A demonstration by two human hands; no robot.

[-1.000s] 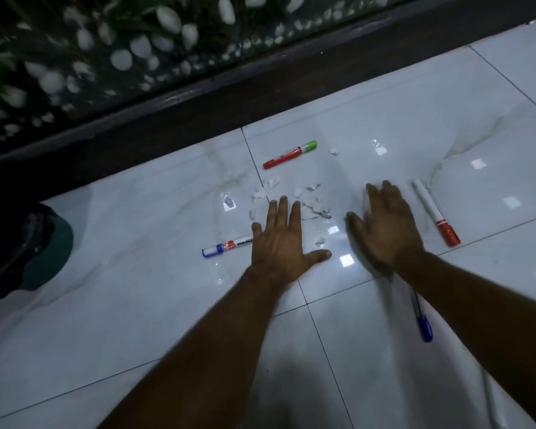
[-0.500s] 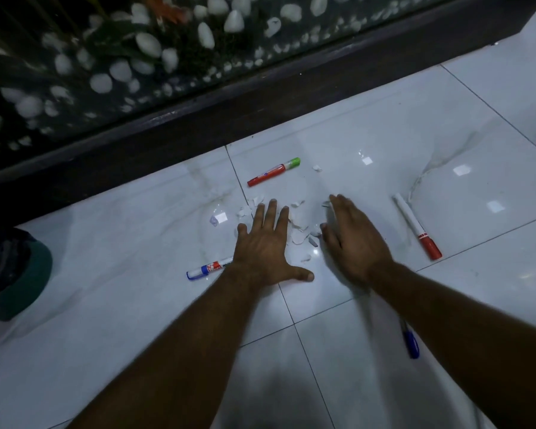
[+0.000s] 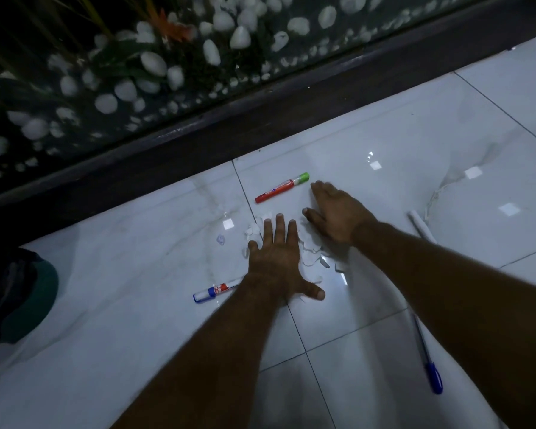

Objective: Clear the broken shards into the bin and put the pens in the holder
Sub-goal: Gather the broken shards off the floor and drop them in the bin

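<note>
Left hand [image 3: 275, 264] and right hand [image 3: 338, 212] are lying flat, grips wide and empty, flanking the shards [image 3: 309, 257]; gathering calls for light pressure.

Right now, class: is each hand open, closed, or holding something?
Left hand: open, fingers straight, flat on the floor among the shards.
Right hand: open, fingers straight, beside the shards, holding nothing.

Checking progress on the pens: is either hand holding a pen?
No, the left hand and right hand rest straight-fingered on the floor among the shards.
</note>
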